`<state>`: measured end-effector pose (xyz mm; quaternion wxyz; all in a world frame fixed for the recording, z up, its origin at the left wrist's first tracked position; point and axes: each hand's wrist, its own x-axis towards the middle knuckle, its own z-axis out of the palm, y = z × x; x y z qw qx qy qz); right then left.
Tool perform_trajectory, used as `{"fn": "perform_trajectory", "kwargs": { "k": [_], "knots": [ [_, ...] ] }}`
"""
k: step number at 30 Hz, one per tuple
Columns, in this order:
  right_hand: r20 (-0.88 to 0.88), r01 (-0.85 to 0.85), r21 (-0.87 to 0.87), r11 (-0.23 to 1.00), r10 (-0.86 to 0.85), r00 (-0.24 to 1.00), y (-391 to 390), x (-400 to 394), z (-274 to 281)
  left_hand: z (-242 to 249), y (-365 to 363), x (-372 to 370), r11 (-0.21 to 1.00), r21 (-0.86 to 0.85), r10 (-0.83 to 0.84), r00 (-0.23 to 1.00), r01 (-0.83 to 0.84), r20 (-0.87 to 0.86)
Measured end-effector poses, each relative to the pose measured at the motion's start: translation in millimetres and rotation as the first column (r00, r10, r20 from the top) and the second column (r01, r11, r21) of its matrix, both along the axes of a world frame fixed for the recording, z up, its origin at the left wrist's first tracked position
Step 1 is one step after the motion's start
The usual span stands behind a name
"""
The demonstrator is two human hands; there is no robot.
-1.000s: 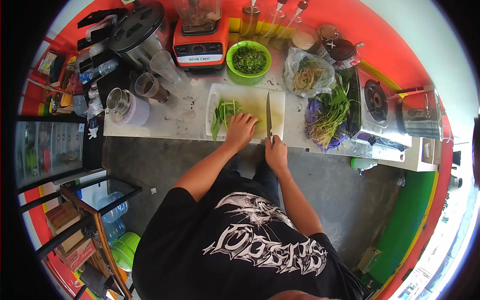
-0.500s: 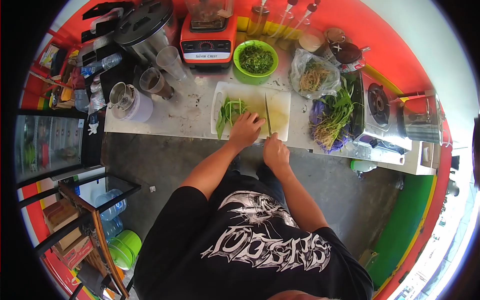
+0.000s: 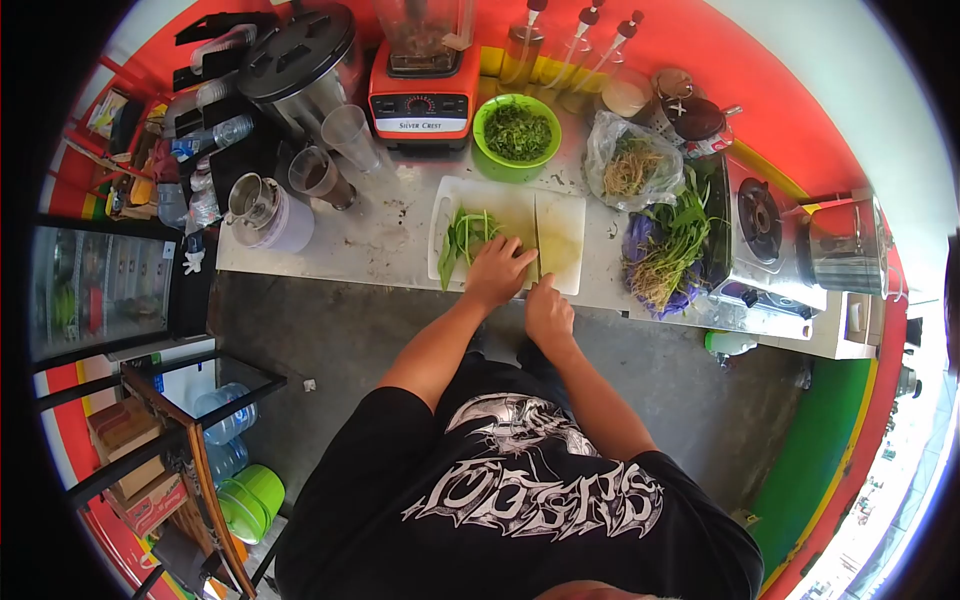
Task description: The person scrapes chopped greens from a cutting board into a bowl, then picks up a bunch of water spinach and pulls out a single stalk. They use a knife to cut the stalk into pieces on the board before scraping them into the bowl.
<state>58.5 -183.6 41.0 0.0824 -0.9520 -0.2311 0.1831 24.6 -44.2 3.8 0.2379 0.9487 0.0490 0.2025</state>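
Knife (image 3: 537,225) clasped in right hand (image 3: 549,312), left hand (image 3: 498,270) over greens (image 3: 463,240) on cutting board (image 3: 565,230), can't tell its pinch, so I'd tuck it clear of each stroke.

The table (image 3: 385,250) has a stained metal top. The cutting board (image 3: 562,225) is of smooth whitish plastic, the bowl (image 3: 512,172) of glossy plastic. The T-shirt (image 3: 530,550) is matt black cloth. The knife (image 3: 538,228) seems of metal, perhaps polished, though seen small.
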Motion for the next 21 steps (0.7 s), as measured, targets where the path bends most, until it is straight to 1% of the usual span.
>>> {"fn": "perform_trajectory", "kwargs": {
  "k": [2,4,6,11,14,16,19,21],
  "knots": [
    [-0.013,0.026,-0.005,1.000,-0.026,1.000,3.1,4.1,-4.3,1.4,1.9,0.1,1.000,-0.015,0.009,1.000,-0.009,-0.017],
    [-0.014,-0.046,0.010,0.999,0.046,0.999,2.2,13.7,-6.4,1.0,-0.5,0.8,0.999,-0.044,0.030,0.999,-0.032,-0.036],
    [-0.003,-0.065,0.012,0.998,0.065,0.998,-1.4,17.4,-6.0,-1.2,0.6,1.6,0.999,-0.025,0.030,0.999,-0.030,0.015],
    [0.032,-0.087,0.032,0.996,0.086,0.996,-1.8,15.2,-5.6,-4.1,0.5,3.1,0.999,-0.019,0.042,0.998,-0.041,0.039],
    [0.009,-0.068,0.015,0.998,0.068,0.998,0.6,18.7,-11.8,-3.0,-0.5,3.3,0.998,-0.028,0.050,0.998,-0.048,0.048],
    [0.001,-0.107,0.026,0.994,0.107,0.994,-0.1,22.0,-7.3,-2.3,-0.1,3.1,0.998,-0.030,0.049,0.997,-0.048,0.052],
    [-0.003,-0.131,0.020,0.991,0.131,0.991,-5.4,25.1,-1.6,-3.3,-1.6,4.6,0.997,-0.024,0.071,0.996,-0.070,0.047],
    [-0.022,-0.104,0.027,0.994,0.105,0.994,-3.2,21.2,-3.2,-4.8,-1.8,3.1,0.997,0.002,0.072,0.997,-0.072,-0.016]
  ]
}}
